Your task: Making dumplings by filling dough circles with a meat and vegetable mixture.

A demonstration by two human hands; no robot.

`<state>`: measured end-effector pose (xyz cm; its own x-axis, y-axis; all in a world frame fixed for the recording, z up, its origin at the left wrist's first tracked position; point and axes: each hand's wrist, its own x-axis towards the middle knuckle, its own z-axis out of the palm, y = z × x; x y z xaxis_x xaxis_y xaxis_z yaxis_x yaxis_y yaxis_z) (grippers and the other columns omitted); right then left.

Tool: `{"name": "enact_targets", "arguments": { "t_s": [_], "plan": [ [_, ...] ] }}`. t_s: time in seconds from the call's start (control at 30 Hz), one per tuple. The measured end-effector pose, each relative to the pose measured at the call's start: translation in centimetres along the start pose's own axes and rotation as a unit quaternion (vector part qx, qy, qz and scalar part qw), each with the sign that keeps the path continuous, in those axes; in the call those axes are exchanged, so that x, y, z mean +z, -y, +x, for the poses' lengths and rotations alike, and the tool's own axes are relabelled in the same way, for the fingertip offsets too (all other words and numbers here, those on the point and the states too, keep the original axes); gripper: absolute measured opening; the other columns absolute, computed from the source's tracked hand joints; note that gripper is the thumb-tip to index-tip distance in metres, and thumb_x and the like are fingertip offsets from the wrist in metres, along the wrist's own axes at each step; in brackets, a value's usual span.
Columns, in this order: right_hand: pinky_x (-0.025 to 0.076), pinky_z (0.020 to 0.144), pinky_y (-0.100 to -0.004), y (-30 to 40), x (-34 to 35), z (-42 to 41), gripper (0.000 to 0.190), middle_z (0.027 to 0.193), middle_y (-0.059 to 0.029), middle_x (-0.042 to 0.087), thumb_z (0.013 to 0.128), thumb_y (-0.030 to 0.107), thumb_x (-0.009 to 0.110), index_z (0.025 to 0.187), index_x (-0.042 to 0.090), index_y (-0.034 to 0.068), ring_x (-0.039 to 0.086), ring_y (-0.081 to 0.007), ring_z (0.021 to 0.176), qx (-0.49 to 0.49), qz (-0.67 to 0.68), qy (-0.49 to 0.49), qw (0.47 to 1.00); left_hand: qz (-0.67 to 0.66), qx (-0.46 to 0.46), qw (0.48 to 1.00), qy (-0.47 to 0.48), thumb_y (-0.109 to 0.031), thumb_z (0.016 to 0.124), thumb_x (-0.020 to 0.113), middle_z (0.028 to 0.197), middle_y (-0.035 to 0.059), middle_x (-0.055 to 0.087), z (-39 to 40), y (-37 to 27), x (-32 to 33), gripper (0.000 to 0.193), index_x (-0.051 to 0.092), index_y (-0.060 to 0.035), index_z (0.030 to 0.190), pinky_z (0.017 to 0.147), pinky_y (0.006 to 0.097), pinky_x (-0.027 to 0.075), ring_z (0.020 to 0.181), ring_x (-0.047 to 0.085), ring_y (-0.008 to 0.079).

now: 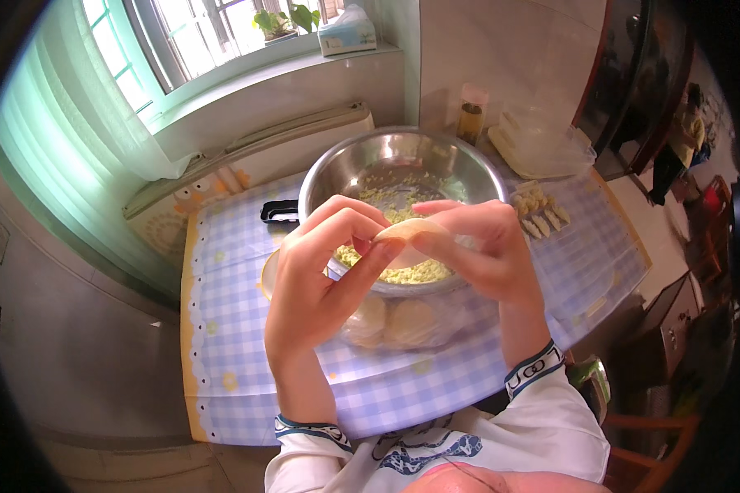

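Note:
Between my left hand (327, 271) and my right hand (484, 246), a round dumpling wrapper (412, 230) is pinched by thumbs and fingers, its upper edge bent over. Whether filling lies inside it cannot be told. Both hands are above the near side of a large stainless steel bowl (493, 179), which holds a yellow-green chopped filling (416, 272). A plastic bag with stacked round wrappers (410, 320) lies on the table just below the bowl. Several shaped dumplings (546, 223) sit in rows to the right of the bowl.
A blue-and-white checked tablecloth (234, 382) covers the table. Left of the bowl are a black plastic tray (279, 212) and a partly hidden yellow-rimmed dish (269, 277). Behind stand a bottle of dark liquid (470, 117) and a clear plastic container (546, 148). Another person (684, 142) is at far right.

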<state>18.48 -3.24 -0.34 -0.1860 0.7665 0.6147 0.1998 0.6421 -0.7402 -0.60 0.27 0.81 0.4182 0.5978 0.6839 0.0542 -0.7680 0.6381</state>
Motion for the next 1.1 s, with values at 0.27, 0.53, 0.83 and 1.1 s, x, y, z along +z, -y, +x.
{"name": "enact_targets", "arguments": {
  "t_s": [0.27, 0.53, 0.83, 1.1],
  "plan": [
    [0.048, 0.074, -0.0263, -0.6, 0.6, 0.4, 0.016, 0.093, -0.0103, 0.067, 0.082, 0.012, 0.065, 0.093, 0.069, 0.002, 0.062, -0.0152, 0.085, 0.030, 0.073, -0.027, 0.997, 0.047, -0.049, 0.998, 0.010, -0.009, 0.076, 0.070, 0.076, 0.0029, 0.056, -0.2, 0.5, 0.0, 0.013, 0.060, -0.0008, 0.077, 0.053, 0.0223, 0.039, 0.060, 0.045, 0.0100],
    [0.048, 0.072, -0.0238, -0.2, 0.8, 0.5, 0.018, 0.091, -0.0105, 0.067, 0.081, 0.011, 0.066, 0.097, 0.068, 0.001, 0.062, -0.0151, 0.084, 0.069, 0.065, -0.008, 0.995, 0.012, -0.038, 0.998, 0.040, -0.007, 0.076, 0.068, 0.076, 0.0040, 0.056, 0.0, 0.8, 0.0, 0.012, 0.058, 0.0000, 0.076, 0.053, 0.0230, 0.039, 0.060, 0.046, 0.0111],
    [0.048, 0.069, -0.0232, -0.3, 0.4, 0.1, 0.019, 0.088, -0.0100, 0.067, 0.082, 0.012, 0.065, 0.095, 0.067, -0.001, 0.061, -0.0128, 0.080, 0.062, 0.088, -0.052, 0.993, 0.048, -0.035, 0.991, 0.118, -0.006, 0.079, 0.066, 0.077, 0.0062, 0.058, 0.0, 0.7, 0.6, 0.010, 0.062, 0.0003, 0.084, 0.053, 0.0248, 0.040, 0.059, 0.050, 0.0136],
    [0.048, 0.069, -0.0225, -0.3, 0.5, 0.3, 0.021, 0.090, -0.0087, 0.066, 0.083, 0.014, 0.065, 0.096, 0.067, -0.002, 0.061, -0.0114, 0.080, 0.040, 0.110, -0.041, 0.992, -0.017, -0.010, 0.995, 0.100, -0.004, 0.080, 0.063, 0.076, 0.0071, 0.059, 0.0, 0.9, 1.0, 0.009, 0.063, 0.0004, 0.088, 0.053, 0.0261, 0.041, 0.058, 0.052, 0.0138]
  ]
}}
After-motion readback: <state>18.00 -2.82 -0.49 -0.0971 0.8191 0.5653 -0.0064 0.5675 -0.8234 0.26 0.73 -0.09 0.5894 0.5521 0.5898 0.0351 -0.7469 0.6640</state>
